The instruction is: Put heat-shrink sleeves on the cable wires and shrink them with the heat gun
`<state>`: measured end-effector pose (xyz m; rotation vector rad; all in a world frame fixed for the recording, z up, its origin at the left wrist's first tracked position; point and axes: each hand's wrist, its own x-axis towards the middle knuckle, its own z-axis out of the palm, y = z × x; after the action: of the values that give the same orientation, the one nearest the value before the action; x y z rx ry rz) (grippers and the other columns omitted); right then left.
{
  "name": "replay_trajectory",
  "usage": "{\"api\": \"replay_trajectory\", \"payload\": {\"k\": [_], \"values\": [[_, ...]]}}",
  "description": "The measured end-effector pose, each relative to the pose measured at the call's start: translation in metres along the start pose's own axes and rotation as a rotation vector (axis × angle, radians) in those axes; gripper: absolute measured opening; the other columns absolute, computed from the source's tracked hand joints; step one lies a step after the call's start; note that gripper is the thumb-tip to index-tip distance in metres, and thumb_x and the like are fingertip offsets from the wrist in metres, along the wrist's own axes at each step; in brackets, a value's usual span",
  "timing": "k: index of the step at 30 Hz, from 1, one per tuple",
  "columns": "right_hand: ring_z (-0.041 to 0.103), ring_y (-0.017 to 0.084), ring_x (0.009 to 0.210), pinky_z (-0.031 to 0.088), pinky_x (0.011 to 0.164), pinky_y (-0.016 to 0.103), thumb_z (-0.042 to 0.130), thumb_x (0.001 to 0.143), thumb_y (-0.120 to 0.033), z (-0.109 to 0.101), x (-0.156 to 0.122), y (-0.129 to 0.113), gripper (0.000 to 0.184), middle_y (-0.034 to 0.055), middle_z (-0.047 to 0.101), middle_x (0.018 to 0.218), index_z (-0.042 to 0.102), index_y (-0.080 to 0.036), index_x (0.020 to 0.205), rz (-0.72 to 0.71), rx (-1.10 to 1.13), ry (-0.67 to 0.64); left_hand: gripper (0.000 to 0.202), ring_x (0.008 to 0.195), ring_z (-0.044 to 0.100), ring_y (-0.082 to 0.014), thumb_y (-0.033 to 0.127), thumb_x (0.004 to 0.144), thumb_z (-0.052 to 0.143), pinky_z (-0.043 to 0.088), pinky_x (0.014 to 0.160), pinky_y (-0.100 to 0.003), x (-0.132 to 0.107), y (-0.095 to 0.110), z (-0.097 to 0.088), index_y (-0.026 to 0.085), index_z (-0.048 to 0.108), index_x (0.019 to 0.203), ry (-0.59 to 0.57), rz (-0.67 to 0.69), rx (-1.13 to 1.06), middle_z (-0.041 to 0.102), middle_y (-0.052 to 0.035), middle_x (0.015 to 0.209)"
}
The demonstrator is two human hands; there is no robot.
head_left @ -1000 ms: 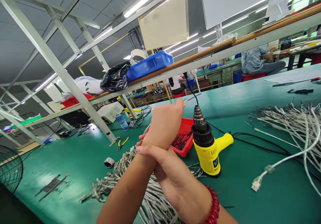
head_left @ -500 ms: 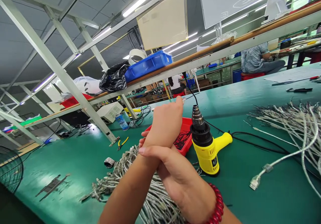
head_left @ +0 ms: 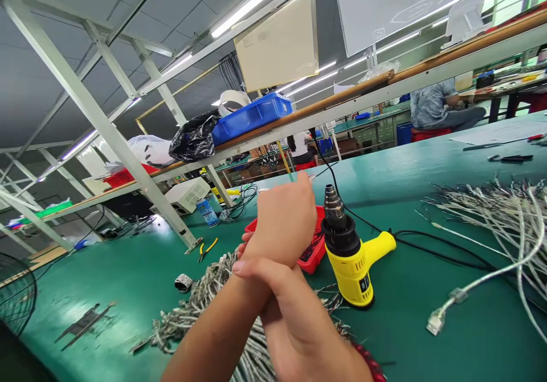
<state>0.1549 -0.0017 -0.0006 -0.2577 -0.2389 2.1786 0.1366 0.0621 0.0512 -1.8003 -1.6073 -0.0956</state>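
Note:
My left hand point(head_left: 287, 215) is raised over the bench with its back toward me. Its fingers curl away out of sight, and whatever they may hold is hidden. My right hand point(head_left: 282, 302) is wrapped around my left wrist, its thumb across the top; a red coil bracelet point(head_left: 371, 365) is on that arm. Under my forearms lies a heap of grey braided cables point(head_left: 205, 291). Behind my left hand a red tray point(head_left: 314, 261) holds small dark pieces. To the right, a yellow heat gun point(head_left: 348, 268) stands nozzle up.
Pale cables point(head_left: 491, 211) pile up at the right, with a USB plug point(head_left: 436, 320) near me. Yellow-handled pliers point(head_left: 208, 248) and a blue spray can point(head_left: 207, 212) lie left of the tray. A shelf with a blue bin point(head_left: 256, 117) crosses ahead. A person point(head_left: 433, 105) sits beyond.
My hands have shifted slightly down in the view, and my right hand still grips my left wrist. The bracelet has slid mostly out of view at the bottom. The camera has tilted slightly.

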Motion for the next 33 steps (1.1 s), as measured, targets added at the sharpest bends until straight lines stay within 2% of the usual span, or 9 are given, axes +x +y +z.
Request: {"api": "replay_trajectory", "payload": {"k": [6, 13, 20, 27, 33], "values": [[0.058, 0.021, 0.095, 0.044, 0.086, 0.029, 0.074, 0.044, -0.015, 0.002, 0.001, 0.005, 0.051, 0.0016, 0.069, 0.092, 0.070, -0.019, 0.094, -0.007, 0.013, 0.013, 0.022, 0.061, 0.067, -0.0287, 0.025, 0.099, 0.030, 0.039, 0.047, -0.031, -0.004, -0.003, 0.005, 0.018, 0.050, 0.092, -0.078, 0.015, 0.018, 0.065, -0.0051, 0.068], [0.057, 0.020, 0.090, 0.043, 0.083, 0.029, 0.073, 0.043, -0.016, 0.003, 0.000, 0.006, 0.049, 0.0006, 0.068, 0.088, 0.068, -0.020, 0.091, 0.020, -0.001, 0.015, 0.023, 0.054, 0.063, -0.0266, 0.026, 0.099, 0.029, 0.029, 0.042, -0.029, -0.006, -0.009, 0.011, 0.019, 0.049, 0.091, -0.051, 0.018, 0.056, 0.063, -0.0046, 0.064], [0.056, 0.020, 0.090, 0.042, 0.081, 0.028, 0.072, 0.043, -0.016, 0.002, 0.002, 0.011, 0.050, 0.0018, 0.067, 0.088, 0.068, -0.017, 0.092, 0.056, -0.010, 0.037, 0.022, 0.060, 0.065, -0.0279, 0.025, 0.099, 0.029, 0.035, 0.045, -0.030, -0.011, -0.014, 0.016, 0.018, 0.049, 0.094, -0.106, -0.007, 0.051, 0.064, -0.0057, 0.066], [0.056, 0.017, 0.083, 0.042, 0.077, 0.026, 0.070, 0.043, -0.014, 0.002, 0.007, 0.021, 0.042, 0.0008, 0.066, 0.082, 0.067, -0.017, 0.085, 0.089, -0.004, 0.032, 0.021, 0.059, 0.065, -0.0279, 0.021, 0.099, 0.028, 0.040, 0.047, -0.031, -0.018, -0.018, 0.015, 0.018, 0.049, 0.095, -0.174, -0.030, 0.021, 0.065, -0.0053, 0.069], [0.058, 0.017, 0.085, 0.044, 0.076, 0.024, 0.071, 0.042, -0.014, 0.001, 0.006, 0.022, 0.043, 0.0010, 0.067, 0.084, 0.066, -0.017, 0.085, 0.067, 0.020, 0.074, 0.019, 0.065, 0.068, -0.0283, 0.018, 0.097, 0.031, 0.044, 0.050, -0.032, -0.018, -0.017, 0.013, 0.017, 0.049, 0.100, -0.177, -0.021, 0.034, 0.066, -0.0063, 0.072]]}}
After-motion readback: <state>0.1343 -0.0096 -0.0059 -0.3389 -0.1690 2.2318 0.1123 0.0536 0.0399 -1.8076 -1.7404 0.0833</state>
